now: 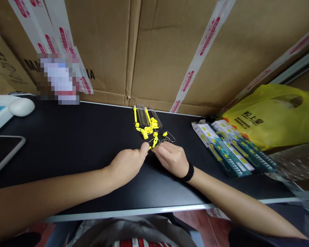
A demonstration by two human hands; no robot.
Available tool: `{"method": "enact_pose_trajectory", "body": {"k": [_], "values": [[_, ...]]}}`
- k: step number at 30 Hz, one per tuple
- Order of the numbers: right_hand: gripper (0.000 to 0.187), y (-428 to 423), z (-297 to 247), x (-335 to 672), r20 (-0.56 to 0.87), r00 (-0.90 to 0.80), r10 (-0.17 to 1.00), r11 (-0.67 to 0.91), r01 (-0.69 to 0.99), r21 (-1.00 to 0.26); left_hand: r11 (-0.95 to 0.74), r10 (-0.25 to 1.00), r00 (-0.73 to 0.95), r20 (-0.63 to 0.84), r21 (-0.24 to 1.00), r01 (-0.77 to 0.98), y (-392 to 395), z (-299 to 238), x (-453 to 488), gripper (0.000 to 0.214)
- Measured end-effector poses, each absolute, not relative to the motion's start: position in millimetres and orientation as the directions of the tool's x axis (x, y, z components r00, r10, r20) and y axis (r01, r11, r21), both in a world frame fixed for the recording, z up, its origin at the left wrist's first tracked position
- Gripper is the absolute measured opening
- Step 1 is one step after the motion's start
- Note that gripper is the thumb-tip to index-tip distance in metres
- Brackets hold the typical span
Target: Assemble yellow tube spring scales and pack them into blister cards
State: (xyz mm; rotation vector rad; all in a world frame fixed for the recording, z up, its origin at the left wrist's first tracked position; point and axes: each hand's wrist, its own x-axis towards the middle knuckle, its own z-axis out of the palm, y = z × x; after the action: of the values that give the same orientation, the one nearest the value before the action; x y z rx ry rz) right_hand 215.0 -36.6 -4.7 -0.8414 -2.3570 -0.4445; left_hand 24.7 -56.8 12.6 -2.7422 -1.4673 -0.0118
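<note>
On the black table (74,144) both hands meet near the middle. My left hand (127,163) is closed in a pinch, fingertips on a small yellow plastic piece (150,147). My right hand (171,157), with a black band at the wrist, is curled closed and touches the same small piece from the other side. Just beyond the fingers lies a heap of small yellow plastic parts (149,129) with thin wire loops (170,137). Behind the heap lie clear tubes with yellow ends (145,116).
Large taped cardboard boxes (149,48) wall off the back. Flat packets with green and white print (229,147) lie at the right beside a yellow plastic bag (273,116). At the left are a phone (2,151), a white mouse (22,106) and a white device.
</note>
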Motion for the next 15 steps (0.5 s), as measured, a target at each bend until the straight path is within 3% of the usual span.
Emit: {"method": "enact_pose_trajectory", "body": {"k": [3,6,9,15], "values": [[0.030,-35,-10,215,0.598,-0.561,0.572,0.740,0.668,-0.081,-0.536,0.842,0.538,-0.019,0.067,0.841,-55,13,24,0.022],[0.029,-33,-12,215,0.597,-0.552,0.582,0.752,0.645,-0.136,-0.490,0.853,0.520,-0.040,0.277,0.826,-54,17,22,0.017],[0.029,-33,-10,216,0.617,-0.587,0.525,0.773,0.632,-0.057,-0.474,0.850,0.526,-0.019,0.407,0.781,-54,18,21,0.015],[0.027,-34,0,219,0.619,-0.691,0.373,0.757,0.613,0.228,-0.494,0.843,0.536,-0.036,0.342,0.799,-54,17,20,0.015]]}}
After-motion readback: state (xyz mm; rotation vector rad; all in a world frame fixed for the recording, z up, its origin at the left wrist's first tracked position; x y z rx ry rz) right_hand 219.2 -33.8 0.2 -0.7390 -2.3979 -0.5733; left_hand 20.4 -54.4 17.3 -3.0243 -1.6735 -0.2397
